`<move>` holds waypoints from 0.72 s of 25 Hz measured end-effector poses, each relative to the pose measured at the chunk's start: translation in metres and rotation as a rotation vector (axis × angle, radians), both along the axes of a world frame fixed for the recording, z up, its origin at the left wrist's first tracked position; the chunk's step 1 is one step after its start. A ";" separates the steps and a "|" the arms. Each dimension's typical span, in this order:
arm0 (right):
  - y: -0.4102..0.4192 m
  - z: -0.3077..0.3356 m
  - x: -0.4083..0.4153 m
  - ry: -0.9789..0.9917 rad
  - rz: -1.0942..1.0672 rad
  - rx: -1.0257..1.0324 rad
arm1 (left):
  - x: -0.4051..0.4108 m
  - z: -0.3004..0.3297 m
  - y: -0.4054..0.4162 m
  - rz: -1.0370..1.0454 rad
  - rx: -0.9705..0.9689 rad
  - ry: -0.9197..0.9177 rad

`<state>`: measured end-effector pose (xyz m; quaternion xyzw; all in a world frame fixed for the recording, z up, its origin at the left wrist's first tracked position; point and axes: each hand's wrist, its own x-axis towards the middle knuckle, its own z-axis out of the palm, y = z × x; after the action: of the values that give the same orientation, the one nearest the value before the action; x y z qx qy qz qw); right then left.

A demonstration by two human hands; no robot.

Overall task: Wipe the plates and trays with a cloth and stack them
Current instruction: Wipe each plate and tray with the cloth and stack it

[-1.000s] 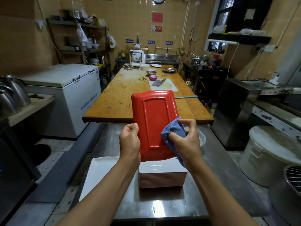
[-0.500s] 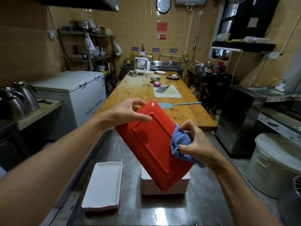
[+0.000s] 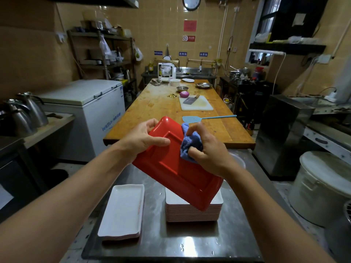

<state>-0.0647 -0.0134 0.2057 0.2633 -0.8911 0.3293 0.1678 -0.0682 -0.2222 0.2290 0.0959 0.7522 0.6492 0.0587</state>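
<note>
At the near-left of the steel table [image 3: 190, 242] lies a low stack of white rectangular trays [image 3: 123, 209]. Above it, the left hand [image 3: 140, 139] grips the upper-left rim of the red tray [image 3: 176, 168], held underside-up, long axis slanting down to the right. The right hand [image 3: 207, 149] clenches the blue cloth [image 3: 188, 145] against its upper-right edge. Below the tray's low corner sits 1 taller plate stack [image 3: 193, 211], with open room above.

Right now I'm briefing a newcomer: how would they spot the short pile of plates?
Find the steel table nearest the camera. Two white piles sit on it; the short pile is the left one, long, narrow and low, unlike the tall stack beside it.
</note>
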 end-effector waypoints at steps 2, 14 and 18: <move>0.007 -0.010 0.000 0.043 -0.037 0.041 | 0.005 -0.006 -0.009 0.047 0.078 -0.048; 0.017 -0.061 -0.006 -0.125 0.027 -0.247 | 0.009 -0.047 -0.010 0.370 0.440 -0.284; 0.013 -0.086 0.006 0.006 0.053 -0.241 | 0.010 -0.047 -0.008 0.419 0.484 -0.388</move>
<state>-0.0588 -0.0001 0.1197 0.2659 -0.8372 0.4375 0.1923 -0.0585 -0.2303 0.1821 -0.1736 0.5552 0.8124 0.0416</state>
